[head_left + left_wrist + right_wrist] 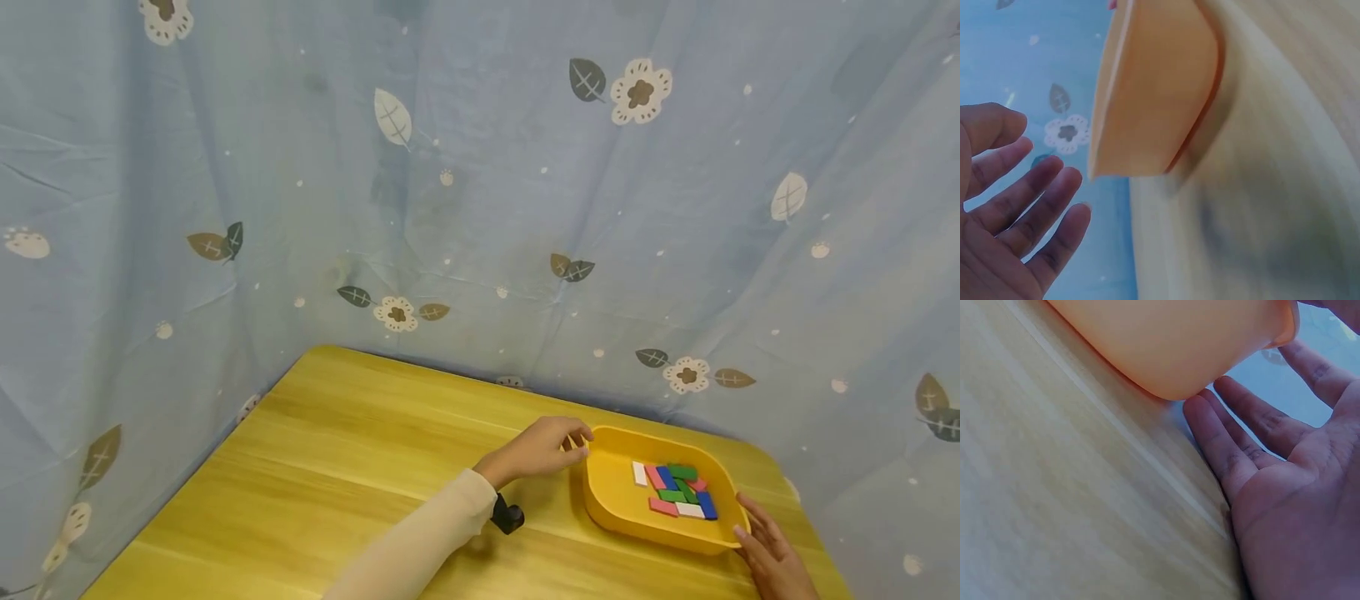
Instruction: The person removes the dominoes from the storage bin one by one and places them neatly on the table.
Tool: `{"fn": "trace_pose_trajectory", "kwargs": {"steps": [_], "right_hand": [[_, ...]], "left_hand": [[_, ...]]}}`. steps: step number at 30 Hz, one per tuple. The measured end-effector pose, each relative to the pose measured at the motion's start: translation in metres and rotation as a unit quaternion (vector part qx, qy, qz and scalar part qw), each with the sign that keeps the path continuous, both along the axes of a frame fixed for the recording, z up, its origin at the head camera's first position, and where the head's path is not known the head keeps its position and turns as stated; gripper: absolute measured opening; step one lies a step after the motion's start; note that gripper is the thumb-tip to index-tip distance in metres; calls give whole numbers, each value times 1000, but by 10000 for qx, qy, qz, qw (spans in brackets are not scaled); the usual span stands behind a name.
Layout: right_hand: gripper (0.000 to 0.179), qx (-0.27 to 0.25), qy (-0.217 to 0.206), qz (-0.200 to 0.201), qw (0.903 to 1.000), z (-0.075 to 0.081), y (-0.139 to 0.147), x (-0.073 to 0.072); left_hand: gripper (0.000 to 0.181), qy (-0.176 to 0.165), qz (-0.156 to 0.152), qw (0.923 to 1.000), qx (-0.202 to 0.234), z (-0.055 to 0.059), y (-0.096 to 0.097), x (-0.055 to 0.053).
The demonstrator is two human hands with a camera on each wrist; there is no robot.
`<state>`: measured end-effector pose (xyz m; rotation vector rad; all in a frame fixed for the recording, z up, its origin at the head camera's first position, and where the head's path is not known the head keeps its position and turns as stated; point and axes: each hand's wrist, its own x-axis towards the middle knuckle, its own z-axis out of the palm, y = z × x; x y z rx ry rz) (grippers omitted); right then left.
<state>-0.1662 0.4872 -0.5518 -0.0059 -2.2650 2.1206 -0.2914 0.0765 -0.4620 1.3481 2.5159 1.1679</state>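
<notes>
A yellow tray (611, 508) with rounded corners stands on the table and holds several small flat blocks (671, 496) in white, pink, blue and green. At its left end is my left hand (542, 446). In the left wrist view that hand's spread, slightly bent fingers (1063, 234) are apart from the tray's wall (1154, 94). My right hand (776, 558) is at the near right corner, thumb by the rim. The right wrist view has its mostly straight fingers (1210, 428) touching or almost touching the tray's outer wall (1179, 344). The blocks are hidden in that view.
The yellow wood-grained table (337, 450) extends left of the tray. Behind it hangs a blue curtain (480, 208) with leaves and flowers, close to the table's back edge. A black strap mount (507, 515) is on my left wrist.
</notes>
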Motion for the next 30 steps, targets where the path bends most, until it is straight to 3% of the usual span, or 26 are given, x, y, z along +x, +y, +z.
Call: {"fn": "trace_pose_trajectory", "kwargs": {"steps": [6,10,20,22,26,28,30], "right_hand": [[45,-135,123,132,9997,-5,4,3],[39,-197,-24,130,9997,-2,8,1],[58,277,-520,274,9979,4,14,-7],[60,362,-572,276,9973,4,14,-8],[59,284,-261,418,9984,4,14,-8],[57,198,-43,511,9985,3,14,-7],[57,220,1,549,9982,2,14,-6]], "left_hand": [[28,-168,35,9998,-137,-11,15,3],[30,-403,132,9990,-161,-15,21,3],[41,-523,531,9967,-316,-16,25,-4],[42,-409,584,9965,-436,-15,27,-6],[38,256,657,9951,-699,-12,35,-8],[36,513,634,9943,-693,-12,41,-9],[35,547,498,9958,-544,-11,47,-9]]}}
